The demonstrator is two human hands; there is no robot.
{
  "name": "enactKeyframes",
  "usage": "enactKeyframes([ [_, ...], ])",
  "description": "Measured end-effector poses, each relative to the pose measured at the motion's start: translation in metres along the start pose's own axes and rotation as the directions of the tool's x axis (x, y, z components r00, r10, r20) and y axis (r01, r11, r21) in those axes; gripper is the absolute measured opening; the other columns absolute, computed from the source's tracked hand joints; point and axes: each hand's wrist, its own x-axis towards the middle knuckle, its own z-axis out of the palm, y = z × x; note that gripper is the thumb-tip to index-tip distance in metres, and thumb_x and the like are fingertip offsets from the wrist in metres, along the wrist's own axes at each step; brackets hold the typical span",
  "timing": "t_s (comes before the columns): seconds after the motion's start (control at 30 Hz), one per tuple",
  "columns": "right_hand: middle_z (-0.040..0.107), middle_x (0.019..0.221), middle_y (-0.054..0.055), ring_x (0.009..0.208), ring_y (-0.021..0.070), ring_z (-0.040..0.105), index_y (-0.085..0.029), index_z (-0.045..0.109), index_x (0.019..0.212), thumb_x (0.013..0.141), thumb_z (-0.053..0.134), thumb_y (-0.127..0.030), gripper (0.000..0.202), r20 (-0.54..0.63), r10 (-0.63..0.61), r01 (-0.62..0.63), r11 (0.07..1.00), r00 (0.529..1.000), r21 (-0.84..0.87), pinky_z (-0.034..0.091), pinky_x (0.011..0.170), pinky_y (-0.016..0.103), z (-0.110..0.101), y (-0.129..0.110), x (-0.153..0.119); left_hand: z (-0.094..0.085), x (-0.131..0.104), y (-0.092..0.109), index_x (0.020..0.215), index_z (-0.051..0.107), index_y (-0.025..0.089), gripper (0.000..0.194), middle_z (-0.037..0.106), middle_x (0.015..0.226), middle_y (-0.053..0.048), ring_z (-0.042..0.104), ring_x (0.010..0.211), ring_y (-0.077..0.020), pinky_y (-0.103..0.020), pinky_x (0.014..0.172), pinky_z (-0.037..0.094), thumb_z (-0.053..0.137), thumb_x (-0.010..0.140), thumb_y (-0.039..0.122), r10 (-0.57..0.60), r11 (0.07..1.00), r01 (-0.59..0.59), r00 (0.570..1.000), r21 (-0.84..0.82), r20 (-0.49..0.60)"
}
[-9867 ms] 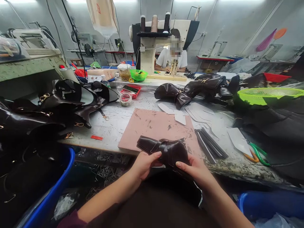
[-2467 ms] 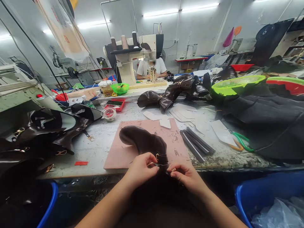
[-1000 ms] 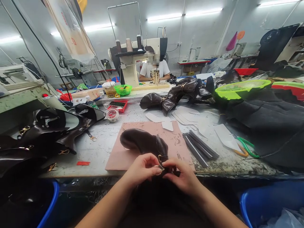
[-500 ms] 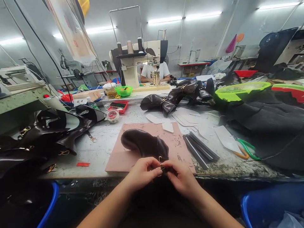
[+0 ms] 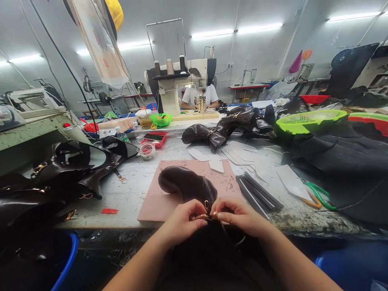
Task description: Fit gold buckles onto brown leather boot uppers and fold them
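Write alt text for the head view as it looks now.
A left hand and right hand pinch gold metal fittings on the near part of a glossy dark brown boot, which extends over a flat pink rectangular board. Narrow dark strips lie at the board's right; beyond, a person in a white shirt is behind a cream sewing machine.

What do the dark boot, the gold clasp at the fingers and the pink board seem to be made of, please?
Boot: leather or imitation leather, dark brown with a soft sheen; smooth, curved surface.
Clasp: probably metal, gold-coloured and polished, judging by its bright glints; plating can't be told.
Board: perhaps rubber or plastic, matte; flat pink surface with dark scuffs.
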Motion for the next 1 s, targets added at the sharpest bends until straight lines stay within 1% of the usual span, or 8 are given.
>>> enactKeyframes([
  [0.1, 0.056, 0.083, 0.002, 0.077, 0.0148, 0.053, -0.019, 0.057, 0.074, 0.08, 0.055, -0.038, 0.02, 0.077, -0.031, 0.028, 0.999, 0.997, 0.037, 0.042, 0.071, 0.028, 0.003, 0.002, 0.006, 0.0, -0.001, 0.003, 0.08, 0.06, 0.018, 0.01, 0.062, 0.074, 0.0, 0.053, 0.068, -0.0142, -0.023, 0.061, 0.038, 0.054, 0.073, 0.021, 0.016, 0.978, -0.018, 1.0, 0.205, 0.013],
  [0.2, 0.051, 0.085, 0.003, 0.076, 0.0145, 0.051, -0.018, 0.057, 0.069, 0.079, 0.055, -0.037, 0.022, -0.016, -0.116, 0.115, 0.99, 0.993, -0.08, 0.042, 0.069, 0.028, 0.014, 0.006, 0.013, 0.001, -0.001, 0.007, 0.073, 0.06, 0.018, 0.009, 0.057, 0.063, 0.002, 0.048, 0.057, -0.0118, -0.022, 0.053, 0.033, 0.052, 0.073, 0.02, 0.066, 0.936, -0.08, 0.996, 0.344, 0.053],
  [0.3, 0.05, 0.076, 0.001, 0.067, 0.0133, 0.048, -0.019, 0.057, 0.072, 0.079, 0.055, -0.03, 0.013, -0.223, -0.116, 0.051, 0.959, 0.968, -0.278, 0.041, 0.06, 0.026, 0.024, 0.007, 0.013, 0.003, 0.002, 0.007, 0.071, 0.058, 0.015, 0.014, 0.05, 0.06, 0.003, 0.043, 0.05, -0.0092, -0.02, 0.045, 0.034, 0.052, 0.074, 0.027, -0.03, 0.998, 0.023, 0.991, 0.055, 0.13],
  [0.37, 0.051, 0.07, 0.0, 0.061, 0.0129, 0.048, -0.02, 0.056, 0.077, 0.079, 0.055, -0.026, 0.007, -0.302, -0.075, -0.042, 0.931, 0.95, -0.364, 0.04, 0.056, 0.025, 0.025, 0.005, 0.007, 0.005, 0.003, 0.004, 0.071, 0.057, 0.013, 0.024, 0.049, 0.061, 0.002, 0.044, 0.05, -0.0087, -0.02, 0.043, 0.037, 0.053, 0.074, 0.036, -0.104, 0.975, 0.13, 0.984, -0.179, 0.147],
  [0.53, 0.053, 0.082, 0.001, 0.059, 0.012, 0.048, -0.022, 0.056, 0.082, 0.078, 0.051, -0.016, 0.009, -0.145, 0.025, -0.1, 0.837, 0.989, -0.538, 0.04, 0.056, 0.026, 0.018, 0.0, -0.015, 0.007, 0.003, 0.0, 0.068, 0.055, 0.012, 0.031, 0.056, 0.064, -0.002, 0.055, 0.064, -0.0139, -0.021, 0.049, 0.043, 0.067, 0.061, 0.04, -0.174, 0.897, 0.198, 0.98, -0.395, 0.097],
  [0.67, 0.054, 0.078, 0.0, 0.07, 0.0143, 0.052, -0.022, 0.048, 0.072, 0.075, 0.049, -0.008, 0.014, -0.135, 0.011, -0.079, 0.857, 0.991, -0.508, 0.041, 0.062, 0.026, 0.02, 0.001, -0.018, 0.006, -0.001, 0.0, 0.067, 0.053, 0.013, 0.027, 0.055, 0.063, -0.001, 0.054, 0.061, -0.0129, -0.018, 0.042, 0.039, 0.067, 0.061, 0.035, -0.195, 0.918, 0.213, 0.977, -0.333, 0.086],
  [0.83, 0.057, 0.07, 0.0, 0.067, 0.0155, 0.054, -0.022, 0.046, 0.069, 0.077, 0.047, -0.01, 0.014, -0.177, 0.056, -0.142, 0.843, 0.983, -0.52, 0.042, 0.059, 0.026, 0.028, -0.003, -0.016, 0.007, -0.007, 0.002, 0.071, 0.051, 0.015, 0.014, 0.053, 0.063, 0.003, 0.05, 0.053, -0.0097, -0.02, 0.044, 0.043, 0.06, 0.068, 0.026, -0.166, 0.966, 0.191, 0.975, -0.177, 0.147],
  [1.0, 0.058, 0.07, 0.0, 0.064, 0.0151, 0.055, -0.021, 0.048, 0.072, 0.075, 0.047, -0.01, 0.012, -0.225, 0.034, -0.15, 0.84, 0.974, -0.522, 0.043, 0.057, 0.027, 0.035, -0.006, -0.02, 0.012, -0.012, 0.003, 0.071, 0.045, 0.018, 0.022, 0.051, 0.06, 0.006, 0.051, 0.05, -0.01, -0.019, 0.044, 0.039, 0.063, 0.068, 0.03, -0.156, 0.986, 0.161, 0.983, -0.05, 0.094],
])
